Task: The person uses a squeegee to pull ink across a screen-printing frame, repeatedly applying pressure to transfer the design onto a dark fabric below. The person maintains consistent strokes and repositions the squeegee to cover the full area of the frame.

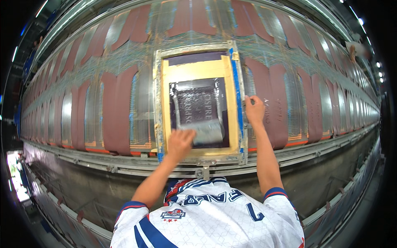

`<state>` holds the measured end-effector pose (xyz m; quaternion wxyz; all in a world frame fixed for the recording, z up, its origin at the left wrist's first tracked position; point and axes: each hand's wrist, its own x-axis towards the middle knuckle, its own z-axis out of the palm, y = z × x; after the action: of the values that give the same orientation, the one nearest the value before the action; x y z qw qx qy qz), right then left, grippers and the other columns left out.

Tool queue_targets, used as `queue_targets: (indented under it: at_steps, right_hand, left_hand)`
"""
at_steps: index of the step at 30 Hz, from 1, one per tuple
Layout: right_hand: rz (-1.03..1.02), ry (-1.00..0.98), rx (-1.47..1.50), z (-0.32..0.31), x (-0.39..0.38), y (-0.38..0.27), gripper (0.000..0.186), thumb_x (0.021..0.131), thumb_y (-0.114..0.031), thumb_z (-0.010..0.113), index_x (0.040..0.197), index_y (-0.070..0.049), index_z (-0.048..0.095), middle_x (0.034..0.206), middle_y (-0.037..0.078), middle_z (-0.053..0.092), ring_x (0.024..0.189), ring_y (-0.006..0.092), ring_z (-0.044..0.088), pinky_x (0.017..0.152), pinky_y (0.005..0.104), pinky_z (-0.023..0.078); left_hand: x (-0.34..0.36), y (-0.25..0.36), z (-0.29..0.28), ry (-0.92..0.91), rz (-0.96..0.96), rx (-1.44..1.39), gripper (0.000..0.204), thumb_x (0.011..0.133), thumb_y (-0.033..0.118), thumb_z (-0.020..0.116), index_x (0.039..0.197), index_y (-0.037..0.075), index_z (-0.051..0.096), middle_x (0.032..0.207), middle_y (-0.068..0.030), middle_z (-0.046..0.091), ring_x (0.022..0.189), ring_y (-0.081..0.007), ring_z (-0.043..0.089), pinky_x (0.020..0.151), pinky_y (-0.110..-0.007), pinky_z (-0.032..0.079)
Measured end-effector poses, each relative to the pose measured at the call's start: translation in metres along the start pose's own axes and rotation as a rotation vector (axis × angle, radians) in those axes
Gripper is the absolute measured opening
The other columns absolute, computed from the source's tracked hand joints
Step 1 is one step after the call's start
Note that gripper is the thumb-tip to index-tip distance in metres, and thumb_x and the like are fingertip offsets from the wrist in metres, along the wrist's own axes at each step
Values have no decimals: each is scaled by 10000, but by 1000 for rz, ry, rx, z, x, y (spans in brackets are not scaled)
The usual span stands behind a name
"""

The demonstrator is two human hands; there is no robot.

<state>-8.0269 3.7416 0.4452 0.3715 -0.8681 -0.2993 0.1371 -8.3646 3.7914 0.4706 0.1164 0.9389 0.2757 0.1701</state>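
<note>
A screen printing frame lies flat on the long table in front of me, its metal border edged with yellow and blue tape. Inside the tape is a dark mesh with pale lettering and a wet, shiny film. My left hand is closed around one end of a squeegee, which rests across the lower part of the mesh and is slightly blurred. At the frame's right edge, my right hand has its fingers curled on the border.
Maroon fabric pieces lie in rows along the table, and one piece right of the frame bears faint print marks. A metal rail runs along the near table edge. Another person's arm shows at the far right.
</note>
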Motion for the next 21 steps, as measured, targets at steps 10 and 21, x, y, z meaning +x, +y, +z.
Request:
queue_targets:
  at_steps: [10,21]
  right_hand:
    - [-40,-1,196,70,-17,71,223,951,-260,651,969,-44,704,966,193,718,922,394,694,805,462,525]
    - [98,-26,315,101,-40,27,237,941,-279,668,923,-43,664,714,264,658,716,459,675,661,509,505]
  left_hand:
    - [-28,1,-11,-241,-107,-21,497,536,65,830,1013,130,707,1096,-39,701,992,-264,630,883,-423,456]
    - [-31,-45,-23,-325,-94,19,372,635,101,858,987,131,741,987,-5,720,884,-251,648,792,-397,439]
